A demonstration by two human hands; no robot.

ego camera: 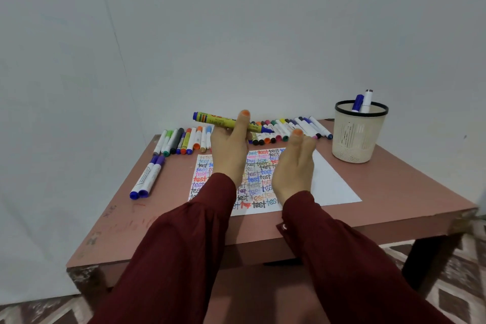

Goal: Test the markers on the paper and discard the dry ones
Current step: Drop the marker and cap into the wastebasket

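My left hand [229, 155] grips a yellow marker [218, 120] with blue ends and holds it level above the table, its tapered blue end pointing right. My right hand [294, 166] is raised beside it over the paper, thumb up. Its fingers bend away from the camera, so I cannot see whether they hold anything. The white paper [331, 181] lies under both hands, its left half filled with the word "test" in many colours. A cream mesh basket [355, 139] with a black rim stands at the back right and holds two markers [358, 102].
Several capped markers lie in a row along the back of the brown table [157, 218], one group at the left [184, 139] and one at the right [302, 126]. Two blue-capped white markers [148, 176] lie left of the paper. A grey wall stands behind.
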